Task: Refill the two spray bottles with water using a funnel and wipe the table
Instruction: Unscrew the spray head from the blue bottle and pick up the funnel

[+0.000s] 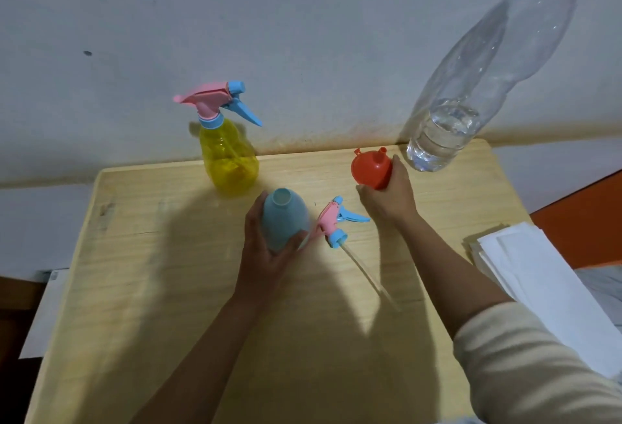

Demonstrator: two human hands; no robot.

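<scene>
The left hand (pixel 269 252) curls round the blue spray bottle (pixel 286 218) at mid-frame. The bottle stands upright on the table (pixel 134 255), its open neck facing up. The right hand (pixel 387 198) grips the red funnel (pixel 372 169) just right of it, spout pointing toward the top of the frame. A stack of white paper (pixel 538 282) lies at the right edge. Between the hands lies the removed spray head (pixel 331 221), its tube running toward the lower right. Farther back, left of centre, a yellow spray bottle (pixel 229 154) stands capped with its trigger pointing right. At the upper right stands a tall clear water bottle (pixel 471 86), partly filled.
</scene>
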